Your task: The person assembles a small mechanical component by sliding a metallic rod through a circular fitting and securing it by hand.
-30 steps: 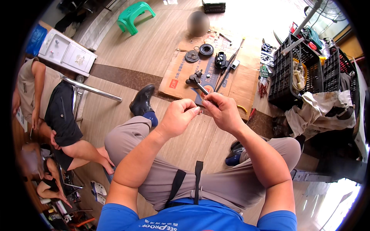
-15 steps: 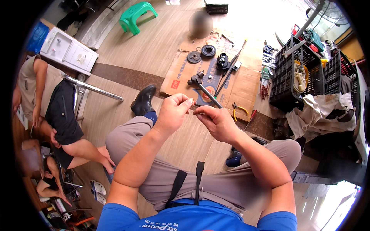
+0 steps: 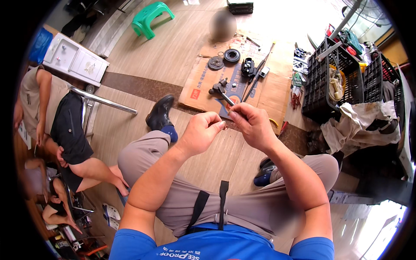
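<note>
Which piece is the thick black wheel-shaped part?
On the floor lies a flat brown cardboard sheet. Toward its far side, just right of a flat grey round disc, sits the thick black wheel-shaped part. Unlike that disc, it is darker and visibly chunkier.

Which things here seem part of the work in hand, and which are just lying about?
Likely in the work:
- tiny part in the left hand
- black-handled tool by the right hand
- grey disc on the cardboard

Apparently lying about:
- green stool
- white clogs
- pale cloth
</note>
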Demonstrator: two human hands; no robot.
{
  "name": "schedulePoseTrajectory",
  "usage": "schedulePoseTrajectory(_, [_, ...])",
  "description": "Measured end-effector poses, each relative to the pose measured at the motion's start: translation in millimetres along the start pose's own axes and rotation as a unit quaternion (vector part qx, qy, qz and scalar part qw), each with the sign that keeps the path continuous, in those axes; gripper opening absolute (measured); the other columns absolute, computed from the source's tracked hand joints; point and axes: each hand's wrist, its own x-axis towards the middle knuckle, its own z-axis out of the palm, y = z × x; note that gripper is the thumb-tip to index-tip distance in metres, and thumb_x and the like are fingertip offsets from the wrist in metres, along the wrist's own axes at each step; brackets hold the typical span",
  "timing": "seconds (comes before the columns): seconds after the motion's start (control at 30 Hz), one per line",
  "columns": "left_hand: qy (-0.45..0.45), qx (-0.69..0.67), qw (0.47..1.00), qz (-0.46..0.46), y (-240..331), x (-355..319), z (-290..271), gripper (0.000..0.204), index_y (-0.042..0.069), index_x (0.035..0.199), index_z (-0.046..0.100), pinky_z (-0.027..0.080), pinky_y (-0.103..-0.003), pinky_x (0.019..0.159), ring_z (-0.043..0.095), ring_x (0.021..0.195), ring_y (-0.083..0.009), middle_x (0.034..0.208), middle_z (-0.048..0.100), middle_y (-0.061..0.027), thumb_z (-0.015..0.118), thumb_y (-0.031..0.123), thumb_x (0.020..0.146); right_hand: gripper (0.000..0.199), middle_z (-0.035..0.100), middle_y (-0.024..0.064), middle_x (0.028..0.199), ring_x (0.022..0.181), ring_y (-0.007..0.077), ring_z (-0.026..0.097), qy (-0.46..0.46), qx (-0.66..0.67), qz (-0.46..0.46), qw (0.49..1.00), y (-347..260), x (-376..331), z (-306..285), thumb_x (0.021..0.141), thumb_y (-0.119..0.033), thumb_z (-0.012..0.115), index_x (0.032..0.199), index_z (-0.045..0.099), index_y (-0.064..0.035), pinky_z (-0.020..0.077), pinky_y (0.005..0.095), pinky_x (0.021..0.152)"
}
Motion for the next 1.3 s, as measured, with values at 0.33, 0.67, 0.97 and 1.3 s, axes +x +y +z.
schedulePoseTrajectory(0.33, [-0.042, -0.12, 0.992, -0.011, -3, 3, -10, 0.015, 0.0, 0.089, 0.064, 0.045, -0.022, 0.068, 0.053, 0.073, -0.0058, 0.081, 0.063, -0.0003, 0.059, 0.013, 0.095, 0.015, 0.065, 0.0158, 0.074, 0.067, 0.0266, 0.064, 0.011, -0.03, 0.062, 0.998, 29, 1, 10, 0.091, -0.017, 0.064, 0.095, 0.066, -0.0018, 0.0484, 0.0368, 0.063])
schedulePoseTrajectory(0.67, [0.075, -0.159, 0.984, -0.017, -8, 7, -19, 0.014, 0.001, 0.088, 0.063, 0.044, -0.022, 0.069, 0.053, 0.071, -0.0064, 0.08, 0.062, -0.0003, 0.058, 0.011, 0.096, 0.02, 0.058, -0.0006, 0.068, 0.053, 0.0084, 0.052, -0.167, 0.172, 0.211, 0.948, 22, -7, 11, 0.098, -0.018, 0.056, 0.095, 0.066, -0.0004, 0.04, 0.0236, 0.048])
schedulePoseTrajectory(0.97, [0.102, -0.096, 0.99, -0.001, -4, 4, -13, 0.016, -0.001, 0.086, 0.064, 0.041, -0.022, 0.06, 0.049, 0.066, -0.0045, 0.073, 0.06, 0.0018, 0.059, 0.012, 0.095, 0.031, 0.061, 0.0106, 0.119, 0.071, 0.0124, 0.065, 0.039, 0.187, 0.168, 0.967, 24, 3, 7, 0.095, -0.003, 0.049, 0.126, 0.053, 0.0005, 0.0496, 0.0245, 0.055])
schedulePoseTrajectory(1.3, [0.097, -0.098, 0.99, -0.001, -7, 4, -10, 0.014, 0.0, 0.087, 0.063, 0.043, -0.021, 0.064, 0.052, 0.071, -0.0046, 0.079, 0.062, 0.0003, 0.059, 0.011, 0.096, 0.016, 0.064, 0.0035, 0.08, 0.066, 0.0094, 0.061, -0.061, 0.231, 0.133, 0.962, 8, -10, 34, 0.096, -0.011, 0.06, 0.106, 0.06, 0.0022, 0.0503, 0.024, 0.058])
